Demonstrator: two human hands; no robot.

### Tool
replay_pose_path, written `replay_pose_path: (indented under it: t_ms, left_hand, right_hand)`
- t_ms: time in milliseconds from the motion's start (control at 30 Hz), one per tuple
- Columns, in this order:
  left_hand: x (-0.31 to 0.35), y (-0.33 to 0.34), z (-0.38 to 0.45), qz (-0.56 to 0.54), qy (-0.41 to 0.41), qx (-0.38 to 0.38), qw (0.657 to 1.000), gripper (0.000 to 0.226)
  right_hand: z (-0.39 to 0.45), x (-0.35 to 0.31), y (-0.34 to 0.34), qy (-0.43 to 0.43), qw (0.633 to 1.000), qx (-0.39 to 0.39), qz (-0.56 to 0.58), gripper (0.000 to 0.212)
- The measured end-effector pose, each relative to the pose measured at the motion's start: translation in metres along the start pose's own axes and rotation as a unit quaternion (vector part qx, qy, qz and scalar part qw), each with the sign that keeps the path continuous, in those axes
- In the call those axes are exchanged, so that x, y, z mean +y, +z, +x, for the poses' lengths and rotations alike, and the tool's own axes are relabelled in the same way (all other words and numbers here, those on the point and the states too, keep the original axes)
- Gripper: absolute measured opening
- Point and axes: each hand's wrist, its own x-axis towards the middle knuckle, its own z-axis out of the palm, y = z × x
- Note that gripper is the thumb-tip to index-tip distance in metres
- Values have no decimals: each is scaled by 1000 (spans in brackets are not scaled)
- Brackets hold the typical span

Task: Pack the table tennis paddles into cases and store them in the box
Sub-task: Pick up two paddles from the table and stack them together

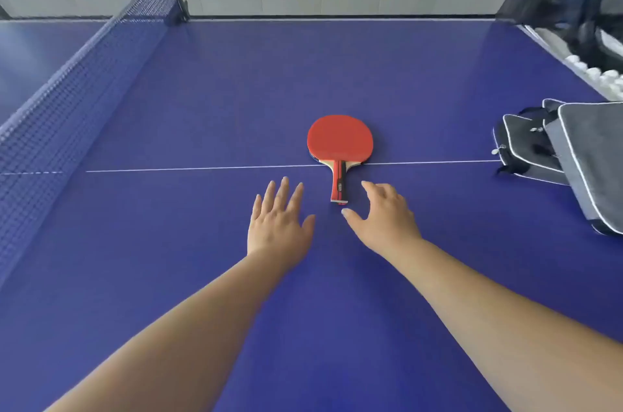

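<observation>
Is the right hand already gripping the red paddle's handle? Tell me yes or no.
No: the right hand is open beside the handle of the red paddle, fingers spread and not closed on it, while the paddle lies flat on the table.

Bright, even, soft light; faint shadows; wide-angle bending at edges; far right corner perhaps slightly blurred.

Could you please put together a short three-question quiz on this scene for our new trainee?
1. True or false: the right hand already grips the red paddle.
2. Where do the grey cases lie? A) by the net B) at the table's right edge C) under the paddle
3. Fill in: the paddle's handle points ___ the person.

Key: 1. False; its fingers are spread beside the handle, and the left hand is open too. 2. B. 3. toward.
</observation>
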Motion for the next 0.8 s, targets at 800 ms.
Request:
replay_pose_path:
  t_ms: [800]
  left_hand:
    - [-13, 36, 21, -3, -28, 19, 999, 62]
  right_hand:
    - [38, -16, 19, 61, 987, 57, 135, 21]
